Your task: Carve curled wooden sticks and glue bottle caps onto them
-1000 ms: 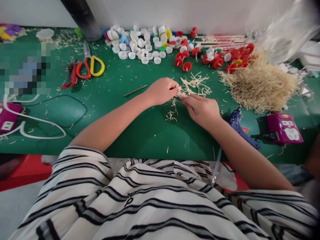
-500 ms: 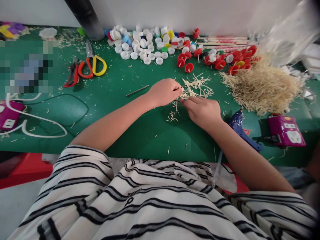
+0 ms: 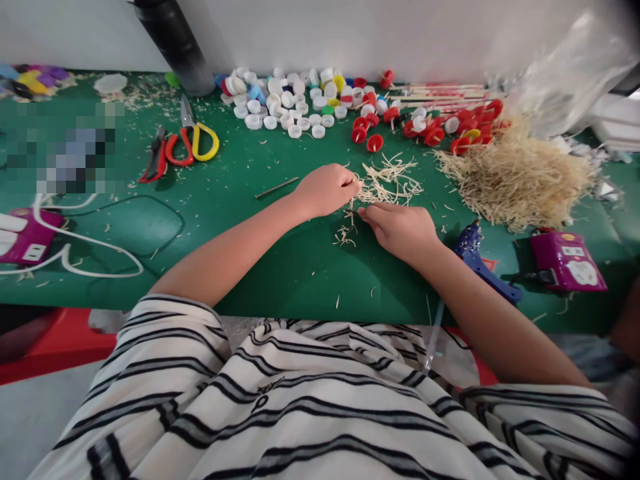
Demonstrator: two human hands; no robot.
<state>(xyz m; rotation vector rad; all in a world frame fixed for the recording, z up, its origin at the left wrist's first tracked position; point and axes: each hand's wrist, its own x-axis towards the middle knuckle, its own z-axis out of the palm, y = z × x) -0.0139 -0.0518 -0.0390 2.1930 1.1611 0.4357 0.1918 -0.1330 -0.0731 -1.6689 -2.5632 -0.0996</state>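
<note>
Pale thin strands (image 3: 393,181) lie loose on the green table, just beyond both hands. My left hand (image 3: 330,189) is closed in a pinch at their left edge; what its fingertips hold is too small to name. My right hand (image 3: 400,230) is closed too, its fingertips around the end of something thin and dark that I cannot make out. The two hands are close together but apart. Short curled scraps (image 3: 346,233) rest below them. A thin metal rod (image 3: 277,187) lies to the left of my left hand.
Scissors (image 3: 193,140) and red-handled cutters (image 3: 156,159) lie left. White bottle caps (image 3: 280,100), red caps with sticks (image 3: 375,143) and a black bottle (image 3: 175,47) line the back. Right are a straw-coloured heap (image 3: 520,177), a blue glue gun (image 3: 483,260) and a purple box (image 3: 570,260).
My right hand has moved slightly down and left, opening a small gap from my left hand. The whole view has shifted a little.
</note>
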